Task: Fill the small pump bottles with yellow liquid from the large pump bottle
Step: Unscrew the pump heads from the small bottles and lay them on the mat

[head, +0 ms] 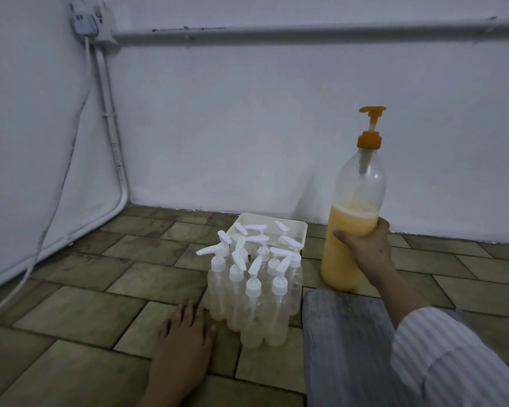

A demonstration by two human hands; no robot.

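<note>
From the head camera, the right hand (365,245) wraps its fingers round the large pump bottle (353,218) at about 3 o'clock, near the liquid line. The left hand (185,333) rests flat and spread on the floor (71,306) at 7 o'clock, holding nothing. Best set the big bottle just beside the small pump bottles (253,292), upright, spout facing them. It is clear, orange-capped, roughly half full of cloudy yellow liquid. The small ones stand clustered at centre before a white tray (303,227), looking nearly empty.

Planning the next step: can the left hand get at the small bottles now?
Probably yes: the left hand lies open on the floor just beside the small bottles, with nothing between them.
</note>
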